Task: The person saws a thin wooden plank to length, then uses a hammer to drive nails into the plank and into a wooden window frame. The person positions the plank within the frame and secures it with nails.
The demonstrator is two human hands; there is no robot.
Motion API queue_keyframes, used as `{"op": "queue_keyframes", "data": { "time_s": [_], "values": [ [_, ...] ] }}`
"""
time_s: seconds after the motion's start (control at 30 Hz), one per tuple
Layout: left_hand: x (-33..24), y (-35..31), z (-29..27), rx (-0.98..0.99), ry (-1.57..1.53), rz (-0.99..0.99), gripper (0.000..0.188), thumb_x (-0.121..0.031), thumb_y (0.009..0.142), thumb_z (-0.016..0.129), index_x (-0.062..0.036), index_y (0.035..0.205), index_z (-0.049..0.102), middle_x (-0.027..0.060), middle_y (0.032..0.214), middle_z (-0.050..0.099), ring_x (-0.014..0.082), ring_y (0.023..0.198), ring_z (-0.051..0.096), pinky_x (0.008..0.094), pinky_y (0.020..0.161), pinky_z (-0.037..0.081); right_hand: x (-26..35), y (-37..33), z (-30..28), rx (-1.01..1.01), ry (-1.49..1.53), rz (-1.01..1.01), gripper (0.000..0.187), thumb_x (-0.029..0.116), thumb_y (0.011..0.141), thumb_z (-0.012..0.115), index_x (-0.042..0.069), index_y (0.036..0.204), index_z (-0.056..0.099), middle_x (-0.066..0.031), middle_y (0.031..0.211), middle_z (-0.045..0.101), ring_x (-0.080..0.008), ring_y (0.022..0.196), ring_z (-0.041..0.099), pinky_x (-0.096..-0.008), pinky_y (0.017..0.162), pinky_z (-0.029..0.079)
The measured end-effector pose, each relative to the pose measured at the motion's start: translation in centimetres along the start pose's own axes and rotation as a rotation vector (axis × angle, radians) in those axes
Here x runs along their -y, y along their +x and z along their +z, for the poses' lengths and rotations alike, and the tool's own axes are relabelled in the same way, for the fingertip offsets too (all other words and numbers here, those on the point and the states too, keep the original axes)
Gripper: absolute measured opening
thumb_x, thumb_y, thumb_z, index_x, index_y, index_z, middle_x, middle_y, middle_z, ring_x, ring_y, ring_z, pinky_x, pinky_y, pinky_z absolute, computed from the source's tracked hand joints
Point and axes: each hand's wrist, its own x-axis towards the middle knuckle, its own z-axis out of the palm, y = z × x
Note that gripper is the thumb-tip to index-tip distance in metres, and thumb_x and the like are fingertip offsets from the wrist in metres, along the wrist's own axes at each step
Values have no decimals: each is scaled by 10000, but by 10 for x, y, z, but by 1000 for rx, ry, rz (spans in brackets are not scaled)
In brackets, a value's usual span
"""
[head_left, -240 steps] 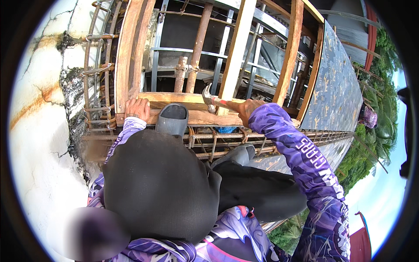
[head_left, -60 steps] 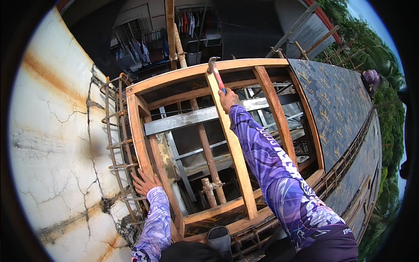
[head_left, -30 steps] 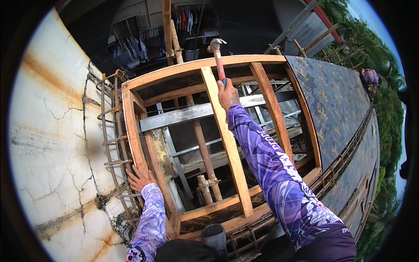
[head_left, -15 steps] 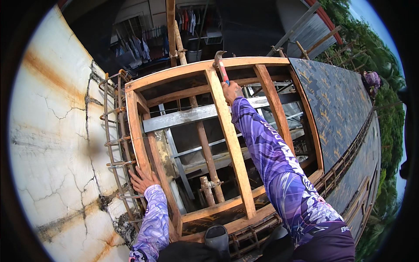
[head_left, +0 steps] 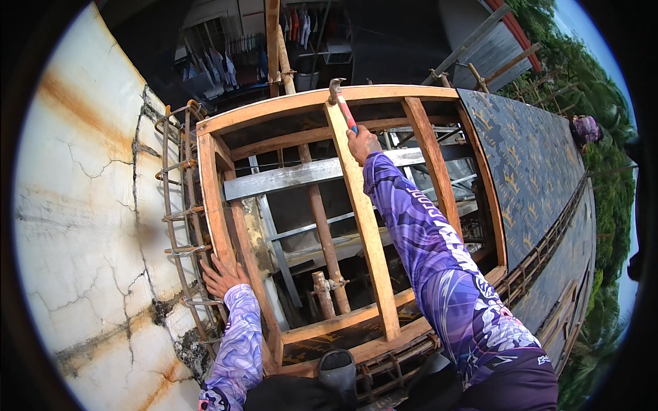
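My right hand is closed round the handle of a claw hammer, red and blue with a grey metal head. The hammer's head is over the far end of a pale wooden crosspiece, close to the frame's far beam; whether it touches the wood I cannot tell. On the left, my left hand lies with fingers spread against the left side beam of the wooden frame. A second, redder crosspiece spans the frame to the right of my right forearm.
Inside the frame, a metal channel and brown poles show above a deep gap. Rusty rebar runs beside the cracked white wall. Dark patterned plywood stretches to the right, where another person is partly visible. My shoe is at the near edge.
The hammer's head has shifted slightly left and its handle leans more. My left hand stays on the side beam, and the whole view has tilted a little.
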Motion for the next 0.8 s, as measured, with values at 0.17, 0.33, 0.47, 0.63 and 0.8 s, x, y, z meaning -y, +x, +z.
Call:
{"op": "queue_keyframes", "data": {
  "time_s": [0.17, 0.33, 0.47, 0.63, 0.8],
  "values": [
    [12, 4, 3, 10, 33, -12, 860, -421, 835, 644, -222, 1544, 199, 135, 1596, 116, 409, 1344, 311, 547, 1079, 292, 11, -14, -1, 23, 322, 164, 433, 415, 919, 502, 45, 1115, 613, -256, 971, 679, -464, 944, 637, -501, 873, 502],
    [3, 2, 8, 11, 15, 1, 846, -427, 846, 632, -224, 1543, 199, 132, 1597, 112, 403, 1349, 305, 546, 1086, 284, -12, 0, 2, -2, 118, 59, 436, 413, 918, 506, 54, 1142, 612, -263, 1010, 672, -470, 962, 631, -507, 893, 490],
    [14, 5, 6, 32, 48, -29, 846, -416, 848, 641, -226, 1544, 198, 129, 1598, 111, 403, 1345, 312, 542, 1089, 285, 10, -10, -1, 100, 212, 157, 447, 404, 911, 523, 47, 1169, 601, -287, 1032, 658, -459, 986, 629, -506, 888, 494],
    [10, 7, 1, 22, 49, -24, 843, -428, 850, 637, -235, 1544, 198, 119, 1600, 113, 393, 1349, 311, 539, 1086, 291, -3, -19, -4, -87, 191, -9, 390, 380, 919, 523, 43, 1097, 603, -289, 957, 662, -473, 914, 637, -524, 821, 502],
    [0, 1, -2, 61, 49, -35, 835, -434, 849, 636, -242, 1541, 210, 109, 1601, 117, 384, 1347, 315, 542, 1081, 294, -5, -11, 6, 24, 51, -68, 414, 382, 925, 503, 19, 1108, 578, -308, 972, 649, -476, 966, 618, -535, 861, 477]
  ]
}}
